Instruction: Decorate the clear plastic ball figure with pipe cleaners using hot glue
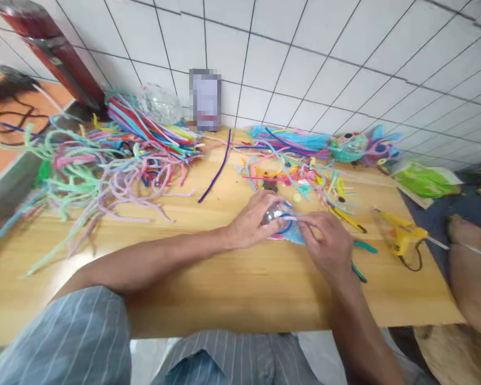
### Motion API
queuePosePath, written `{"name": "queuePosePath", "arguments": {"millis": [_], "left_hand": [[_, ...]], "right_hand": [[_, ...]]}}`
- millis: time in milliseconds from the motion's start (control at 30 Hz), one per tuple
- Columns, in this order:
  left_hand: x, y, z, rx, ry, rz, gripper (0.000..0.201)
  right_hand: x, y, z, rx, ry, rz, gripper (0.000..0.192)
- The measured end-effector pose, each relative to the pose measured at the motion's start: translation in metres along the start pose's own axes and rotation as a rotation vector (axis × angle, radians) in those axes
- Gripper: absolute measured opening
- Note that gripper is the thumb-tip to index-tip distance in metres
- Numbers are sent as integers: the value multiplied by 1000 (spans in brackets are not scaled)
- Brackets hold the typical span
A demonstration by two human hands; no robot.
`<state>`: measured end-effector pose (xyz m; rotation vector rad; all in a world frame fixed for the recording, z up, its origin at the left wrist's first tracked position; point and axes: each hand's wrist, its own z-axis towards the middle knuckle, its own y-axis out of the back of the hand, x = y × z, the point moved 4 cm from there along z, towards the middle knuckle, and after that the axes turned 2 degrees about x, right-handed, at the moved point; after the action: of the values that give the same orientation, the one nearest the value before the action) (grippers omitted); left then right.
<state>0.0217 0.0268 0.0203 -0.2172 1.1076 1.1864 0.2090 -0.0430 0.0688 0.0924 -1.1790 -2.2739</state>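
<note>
A clear plastic ball (pixel 271 215) with a blue pipe cleaner ring on its right side is gripped by my left hand (pixel 253 218), the fingers curved over its top and left. My right hand (pixel 325 238) pinches a pale pink pipe cleaner (pixel 291 218) whose tip lies against the ball beside the blue ring. Light blue fuzzy material (pixel 295 234) shows under the ball, between my hands. Teal pipe cleaner pieces (pixel 365 246) lie just right of my right hand. A purple pipe cleaner (pixel 220 170) rests on the table beyond my left wrist.
Tangled pipe cleaners (pixel 104 160) and a clear bag (pixel 160 104) fill the left back. Cut pieces (pixel 304 179), blue bundles (pixel 291 143) and a decorated ball (pixel 348 147) lie along the wall. A yellow glue gun (pixel 404 232) stands at right, near another person's arm (pixel 471 278).
</note>
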Motion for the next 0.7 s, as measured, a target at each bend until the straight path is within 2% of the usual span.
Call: {"name": "queuePosePath", "arguments": {"millis": [233,700], "left_hand": [[-1,-2,-2,45,72,10,39],[-7,3,7,136,144,-10,37]], "right_hand": [[6,-1,-2,14,-34,36,23],[7,-1,-3,31,-93,40,20]]}}
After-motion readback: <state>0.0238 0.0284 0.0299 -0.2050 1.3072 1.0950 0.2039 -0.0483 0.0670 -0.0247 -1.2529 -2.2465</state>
